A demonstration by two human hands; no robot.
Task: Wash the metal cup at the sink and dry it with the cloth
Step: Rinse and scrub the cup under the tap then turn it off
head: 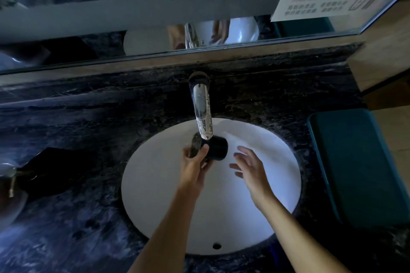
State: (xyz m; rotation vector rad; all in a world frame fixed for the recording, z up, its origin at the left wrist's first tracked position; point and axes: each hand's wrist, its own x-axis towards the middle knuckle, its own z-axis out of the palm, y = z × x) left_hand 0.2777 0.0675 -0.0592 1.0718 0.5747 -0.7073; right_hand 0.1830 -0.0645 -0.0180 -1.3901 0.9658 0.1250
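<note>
Over the white basin (pixel 168 195), directly beneath the spout of the chrome tap (pixel 202 108), the left hand (pixel 195 162) holds the metal cup (pixel 216 147) tipped on its side, its dark mouth turned to the right. The fingers are wrapped around the cup's base end, the thumb lying across its wall. The right hand (pixel 249 167) hovers just beside the cup's open rim, fingers spread and slack, holding nothing and touching nothing. Whether water is running cannot be told in this dim light (the spout shows only glare).

The step in hand looks like the rinse. To do it well, the person would likely turn the cup so its mouth faces up under the spout, then let the free fingers rub inside the rim while the left hand rotates the body. A firm hold matters, since wet metal slips. A dark cloth (pixel 51 168) lies on the marble counter (pixel 88 131) well to the left, apparently unused so far, so drying is not yet begun.
</note>
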